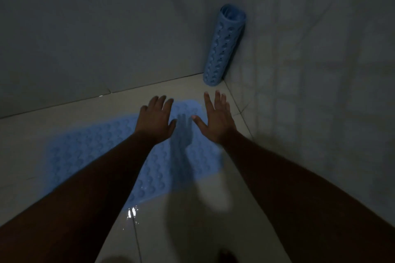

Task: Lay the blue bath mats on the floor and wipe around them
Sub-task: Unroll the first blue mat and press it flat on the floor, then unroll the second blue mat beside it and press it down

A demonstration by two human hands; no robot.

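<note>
A dim, tiled bathroom corner seen from above, looking down along two bare forearms.

Two blue bath mats are in view. One flat mat [89, 147] lies unrolled on the pale tiled floor [192, 220], a rounded rectangle of soft blue plastic covered in rows of small round bumps. Its far end reaches toward the corner and its near edge lies toward the person. One rolled mat [224, 45] of the same blue stands upright as a tube in the corner where the two grey walls [85, 28] meet. It leans slightly and its surface shows bumps and small holes.

Two hands are stretched out over the far end of the flat mat. The left hand [157, 120] is palm down with its fingers [159, 100] straight and slightly spread. The right hand [215, 119] is beside it, also palm down, fingers [217, 97] splayed wide and thumb pointing inward. Both are released and grasp nothing. A hand-shaped shadow [183, 134] falls on the mat between them. Whether the palms touch the mat cannot be told. The rolled mat stands well beyond the right fingertips, apart from them.

One wet patch [131, 212] glints on the floor at the flat mat's near edge.
</note>
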